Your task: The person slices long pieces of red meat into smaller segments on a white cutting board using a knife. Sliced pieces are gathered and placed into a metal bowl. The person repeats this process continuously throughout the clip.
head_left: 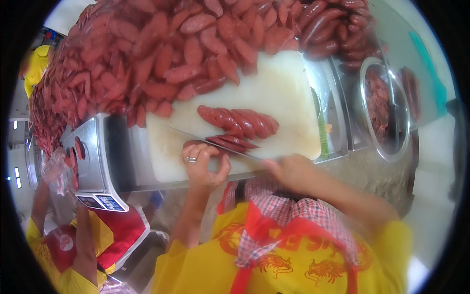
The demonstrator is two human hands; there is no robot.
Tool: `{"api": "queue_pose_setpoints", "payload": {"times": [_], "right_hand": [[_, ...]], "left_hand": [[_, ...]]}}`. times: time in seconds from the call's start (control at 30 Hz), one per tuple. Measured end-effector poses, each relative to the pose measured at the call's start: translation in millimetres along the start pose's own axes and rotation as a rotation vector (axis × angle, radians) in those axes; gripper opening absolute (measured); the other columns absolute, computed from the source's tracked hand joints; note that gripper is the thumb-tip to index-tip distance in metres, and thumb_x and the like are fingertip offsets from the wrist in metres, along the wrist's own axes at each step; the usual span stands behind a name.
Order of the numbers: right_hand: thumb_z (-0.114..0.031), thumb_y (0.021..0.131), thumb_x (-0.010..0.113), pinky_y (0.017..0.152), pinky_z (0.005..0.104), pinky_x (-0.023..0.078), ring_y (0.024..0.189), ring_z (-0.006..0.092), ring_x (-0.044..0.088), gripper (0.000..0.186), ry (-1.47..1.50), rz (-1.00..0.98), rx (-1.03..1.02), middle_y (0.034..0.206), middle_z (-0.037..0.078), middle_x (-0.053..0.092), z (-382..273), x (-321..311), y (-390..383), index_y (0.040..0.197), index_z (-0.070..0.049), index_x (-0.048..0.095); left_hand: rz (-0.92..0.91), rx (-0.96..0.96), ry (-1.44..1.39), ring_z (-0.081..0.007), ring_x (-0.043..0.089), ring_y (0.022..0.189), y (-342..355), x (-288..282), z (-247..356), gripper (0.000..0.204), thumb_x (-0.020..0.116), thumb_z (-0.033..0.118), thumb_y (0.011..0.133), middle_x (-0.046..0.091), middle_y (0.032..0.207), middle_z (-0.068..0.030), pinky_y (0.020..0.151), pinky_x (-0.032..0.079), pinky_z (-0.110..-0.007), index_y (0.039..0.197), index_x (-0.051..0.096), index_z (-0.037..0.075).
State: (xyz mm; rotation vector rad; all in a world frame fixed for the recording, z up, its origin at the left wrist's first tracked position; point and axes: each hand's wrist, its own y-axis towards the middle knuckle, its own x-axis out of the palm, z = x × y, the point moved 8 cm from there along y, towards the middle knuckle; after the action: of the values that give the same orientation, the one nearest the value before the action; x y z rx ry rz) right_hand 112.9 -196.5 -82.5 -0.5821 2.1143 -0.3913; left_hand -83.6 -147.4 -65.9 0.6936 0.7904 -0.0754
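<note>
On a white cutting board [293, 127], my left hand [201, 164], with a ring on one finger, is curled over a red sausage [190, 143], and its fingers hide most of it. My right hand [296, 171] grips a knife [193, 134] by its handle. The thin blade slants across the sausage, just beyond my left fingertips. Slanted cut slices [235, 142] lie against the blade's far side. Farther up the board rests a sliced sausage [237, 121], its pieces still leaning together in a row.
A big heap of sausage slices [147, 54] covers the far and left side, overlapping the board. Whole sausages [333, 29] are piled at the far right, near an oval metal-rimmed bowl [363, 103]. Left stands a scale [93, 171] with slices on it; a co-worker's gloved hand [55, 169] is beside it.
</note>
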Motion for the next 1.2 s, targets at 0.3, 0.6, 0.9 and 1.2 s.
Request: {"api": "queue_pose_setpoints", "payload": {"times": [0.3,0.6,0.9,1.2], "right_hand": [[-0.042,0.101,0.037,0.065,0.0498,0.051,0.072,0.0417,0.064,0.052,0.115,0.019,-0.045,0.075,0.025,0.063,-6,-11,-9,0.098,0.002,0.065],[-0.055,0.098,0.039,0.07,0.0504,0.052,0.076,0.0458,0.064,0.066,0.112,-0.086,0.338,0.075,0.029,0.063,30,-5,-85,0.084,0.003,0.067],[-0.036,0.102,0.037,0.064,0.0492,0.051,0.068,0.041,0.063,0.044,-0.106,0.148,-0.332,0.068,0.024,0.06,-57,8,51,0.105,-0.001,0.064],[-0.056,0.099,0.033,0.067,0.049,0.05,0.07,0.0451,0.063,0.072,0.063,-0.185,0.406,0.071,0.029,0.062,24,-25,-105,0.08,0.005,0.065]], "left_hand": [[0.11,-0.009,0.074,-0.0314,0.052,0.092,-6,-14,-1,0.031,0.07,0.002,0.063,0.057,0.096,-0.0106,0.083,0.044,-0.041,0.092,0.062,0.007],[0.054,-0.045,0.04,-0.0316,0.053,0.091,-3,-10,-8,0.03,0.071,0.003,0.063,0.058,0.093,-0.0108,0.084,0.044,-0.042,0.09,0.06,0.006],[0.096,-0.022,0.071,-0.0311,0.053,0.091,-8,-19,-10,0.028,0.071,0.002,0.065,0.058,0.093,-0.0115,0.084,0.044,-0.041,0.091,0.06,0.005],[0.084,-0.112,0.086,-0.0324,0.053,0.092,-12,-20,-20,0.032,0.068,0.0,0.064,0.057,0.094,-0.0123,0.084,0.043,-0.042,0.093,0.058,0.004]]}}
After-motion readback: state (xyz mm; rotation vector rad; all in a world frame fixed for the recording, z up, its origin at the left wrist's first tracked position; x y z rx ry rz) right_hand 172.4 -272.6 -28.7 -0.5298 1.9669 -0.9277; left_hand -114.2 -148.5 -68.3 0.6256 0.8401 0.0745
